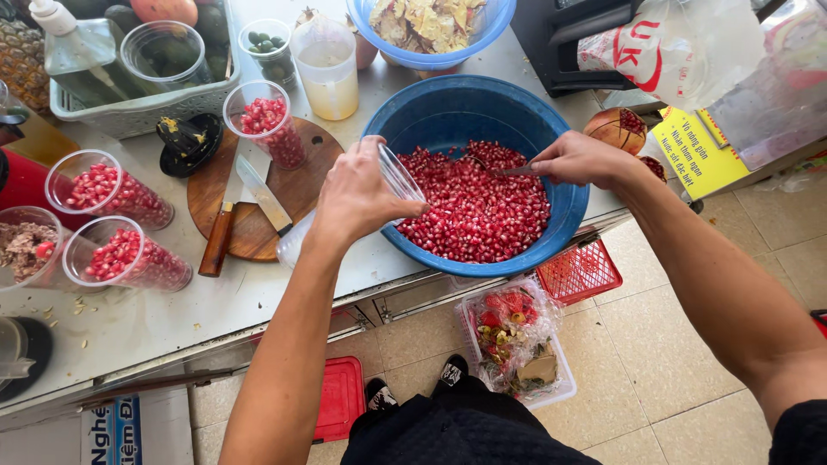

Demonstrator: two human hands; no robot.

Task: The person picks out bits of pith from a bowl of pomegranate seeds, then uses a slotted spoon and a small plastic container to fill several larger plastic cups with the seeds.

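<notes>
A big blue basin (448, 116) on the metal counter holds a heap of red pomegranate seeds (478, 211). My left hand (357, 194) grips a clear plastic cup (398, 175), tilted over the basin's near left rim with its mouth toward the seeds. My right hand (579, 159) reaches in from the right and holds a spoon (508, 170) whose tip lies in the seeds.
Three clear cups of seeds (269, 120) (103, 188) (125, 254) stand left, by a round wooden board (267, 194) with two knives (263, 196). A cup of yellow juice (329, 77), a bowl of peels (431, 30) and a halved pomegranate (618, 129) sit behind. Red baskets lie on the floor.
</notes>
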